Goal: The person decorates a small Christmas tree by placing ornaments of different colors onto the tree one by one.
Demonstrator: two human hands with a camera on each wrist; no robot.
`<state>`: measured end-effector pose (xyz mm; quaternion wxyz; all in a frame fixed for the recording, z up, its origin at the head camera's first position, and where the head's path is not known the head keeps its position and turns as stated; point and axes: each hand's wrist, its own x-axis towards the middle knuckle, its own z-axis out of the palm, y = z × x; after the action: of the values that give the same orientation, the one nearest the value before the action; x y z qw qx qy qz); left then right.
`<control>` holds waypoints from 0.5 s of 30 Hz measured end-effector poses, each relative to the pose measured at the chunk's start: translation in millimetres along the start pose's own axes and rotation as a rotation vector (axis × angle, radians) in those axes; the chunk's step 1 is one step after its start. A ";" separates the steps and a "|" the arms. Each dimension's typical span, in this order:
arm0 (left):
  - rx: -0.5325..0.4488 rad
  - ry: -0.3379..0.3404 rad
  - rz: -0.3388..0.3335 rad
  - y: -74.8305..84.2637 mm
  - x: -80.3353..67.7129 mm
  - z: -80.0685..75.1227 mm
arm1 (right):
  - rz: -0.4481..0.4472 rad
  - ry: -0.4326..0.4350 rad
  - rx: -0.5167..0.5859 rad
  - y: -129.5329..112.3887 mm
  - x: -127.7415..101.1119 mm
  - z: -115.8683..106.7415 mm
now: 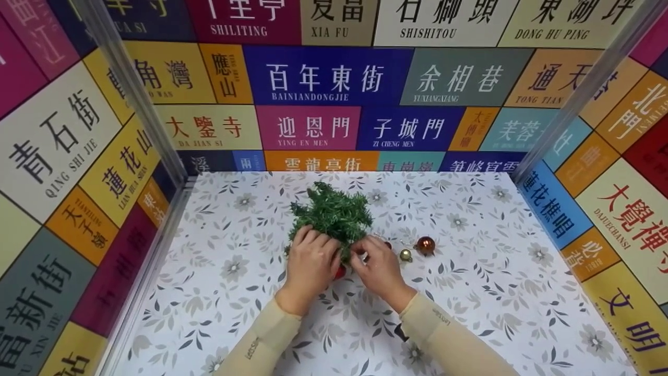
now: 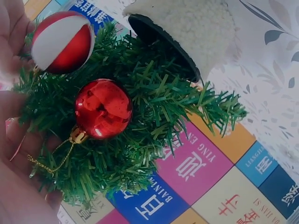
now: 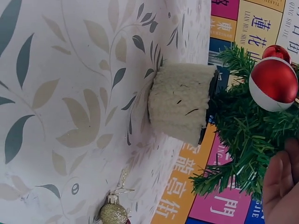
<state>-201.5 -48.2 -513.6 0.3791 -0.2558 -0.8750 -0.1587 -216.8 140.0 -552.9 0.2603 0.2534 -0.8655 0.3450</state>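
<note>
A small artificial Christmas tree (image 1: 334, 206) stands on the patterned table, its pale fleecy pot (image 3: 182, 100) seen in the wrist views. On its branches are a shiny red ball (image 2: 103, 109) with a gold cord and a red-and-white ball (image 2: 63, 43). My left hand (image 1: 312, 258) is at the tree's near left side, fingers curled into the greenery beside the cord. From the right, my right hand (image 1: 378, 263) brings curled thumb and fingers together by the red-and-white ball. Its fingertips are partly hidden, so the exact part it pinches is unclear.
Right of the tree lie a copper-brown ball (image 1: 426, 245) and a small glittery gold ball (image 1: 406, 255), with a dark red one (image 1: 387, 245) partly behind my right hand. Panels (image 1: 329, 75) covered with street-name signs enclose the table (image 1: 469, 292) at the back and sides.
</note>
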 end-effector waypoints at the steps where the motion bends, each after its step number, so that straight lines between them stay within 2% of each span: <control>1: -0.008 0.000 0.005 -0.4 0.0 -0.1 | -0.001 -0.018 0.002 0.3 -0.4 -0.2; 6: -0.040 0.014 0.037 -2.5 0.5 -1.8 | 0.011 -0.080 0.019 1.3 -0.6 -2.2; 15: -0.054 0.007 0.068 -3.6 -1.2 -4.4 | -0.021 -0.061 0.039 4.2 -0.7 -5.0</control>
<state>-200.3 -53.6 -511.9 0.3804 -0.2950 -0.8598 -0.1704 -217.6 146.5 -552.2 0.2326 0.2778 -0.8633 0.3512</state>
